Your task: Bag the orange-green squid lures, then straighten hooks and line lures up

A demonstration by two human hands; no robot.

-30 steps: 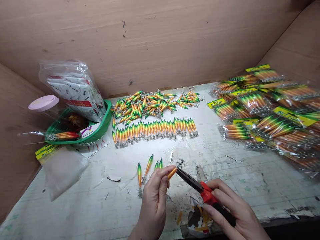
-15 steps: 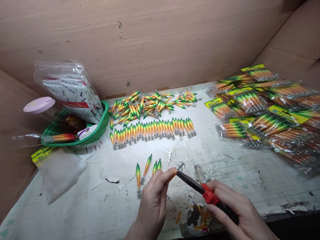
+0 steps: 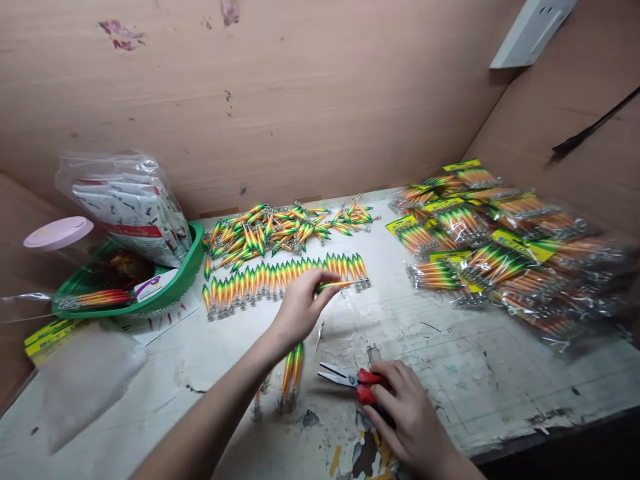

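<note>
Left hand (image 3: 303, 303) stretched forward, fingers closed on a lure (image 3: 342, 285) (far end indistinct); spread pliers (image 3: 353, 380) are held by the right hand (image 3: 413, 413), fingers curled, handles (image 3: 369, 377) part-hidden.

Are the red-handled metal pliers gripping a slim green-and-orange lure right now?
No, the pliers in the right hand stand open with nothing between their jaws, and the left hand holds a lure.

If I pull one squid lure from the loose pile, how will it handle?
The squid lure will probably snag its neighbours: bodies cross in the loose pile, with metal hooks among them. It should stay stiff, since the slender bodies look straight. It may slip when pinched, as they look glossy and tapered.
</note>
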